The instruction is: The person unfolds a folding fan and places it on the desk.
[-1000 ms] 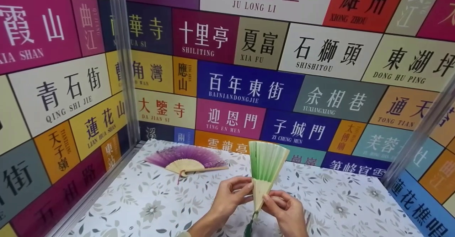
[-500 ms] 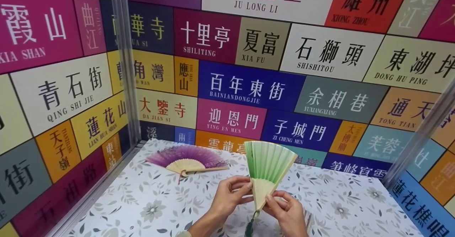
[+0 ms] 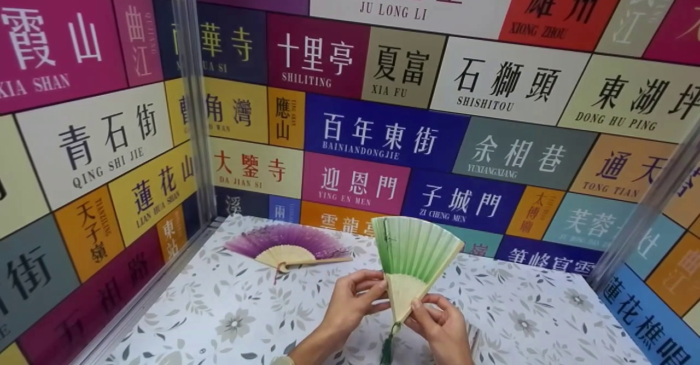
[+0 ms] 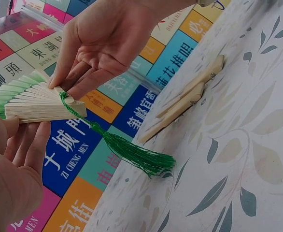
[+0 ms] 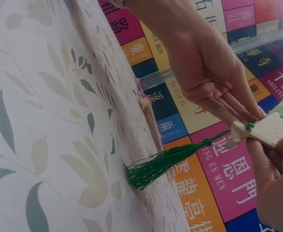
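Note:
A green folding fan (image 3: 418, 250) stands upright, partly spread, above the table. My left hand (image 3: 353, 305) pinches its left outer stick between thumb and fingers. On the other side my right hand (image 3: 440, 324) grips the right outer stick with thumb and fingers, near the pivot. From the pivot hangs a dark green tassel (image 4: 139, 152), seen in the left wrist view. Behind and left of my hands a purple folding fan (image 3: 306, 244) lies spread on the table. In the right wrist view the green fan's pale sticks (image 5: 267, 129) show between both hands.
Two closed wooden-stick items, apparently folded fans (image 4: 177, 113), lie on the table to the right of my hands. The table (image 3: 235, 324) has a white leaf-patterned cover. Walls (image 3: 383, 129) of coloured name panels stand behind and at both sides, with metal corner posts (image 3: 197, 97).
The green fan has spread wider, from a narrow wedge to a broader one. Its right edge has swung right with my right hand slightly. The purple fan has stayed in place.

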Demonstrator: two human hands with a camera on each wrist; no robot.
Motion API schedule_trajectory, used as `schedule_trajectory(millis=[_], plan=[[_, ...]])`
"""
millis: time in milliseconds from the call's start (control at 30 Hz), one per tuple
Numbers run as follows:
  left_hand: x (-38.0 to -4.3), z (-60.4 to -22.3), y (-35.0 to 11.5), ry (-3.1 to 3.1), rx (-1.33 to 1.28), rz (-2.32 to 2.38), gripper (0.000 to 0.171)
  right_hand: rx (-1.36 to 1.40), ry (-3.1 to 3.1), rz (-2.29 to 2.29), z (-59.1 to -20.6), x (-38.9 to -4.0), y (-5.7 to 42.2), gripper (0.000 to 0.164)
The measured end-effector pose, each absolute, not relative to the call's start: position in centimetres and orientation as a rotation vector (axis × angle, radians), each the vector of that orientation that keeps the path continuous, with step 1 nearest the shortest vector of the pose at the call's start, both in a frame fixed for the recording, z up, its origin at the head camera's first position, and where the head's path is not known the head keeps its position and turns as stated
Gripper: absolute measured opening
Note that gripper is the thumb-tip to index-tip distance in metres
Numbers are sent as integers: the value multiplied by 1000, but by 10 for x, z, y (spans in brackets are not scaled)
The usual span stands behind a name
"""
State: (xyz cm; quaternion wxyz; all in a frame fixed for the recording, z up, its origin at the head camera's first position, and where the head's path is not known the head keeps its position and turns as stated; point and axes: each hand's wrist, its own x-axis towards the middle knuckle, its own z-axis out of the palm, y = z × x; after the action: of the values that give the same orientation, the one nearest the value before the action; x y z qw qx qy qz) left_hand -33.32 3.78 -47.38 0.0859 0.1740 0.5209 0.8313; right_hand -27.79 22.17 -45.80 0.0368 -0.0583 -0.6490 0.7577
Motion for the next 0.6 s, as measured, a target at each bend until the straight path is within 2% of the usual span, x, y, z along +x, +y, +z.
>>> schedule_trajectory(millis=[600], plan=[[-334,-474,37,1510,509,2496,34,-151,-1918,2401,-460,-277,222,32]])
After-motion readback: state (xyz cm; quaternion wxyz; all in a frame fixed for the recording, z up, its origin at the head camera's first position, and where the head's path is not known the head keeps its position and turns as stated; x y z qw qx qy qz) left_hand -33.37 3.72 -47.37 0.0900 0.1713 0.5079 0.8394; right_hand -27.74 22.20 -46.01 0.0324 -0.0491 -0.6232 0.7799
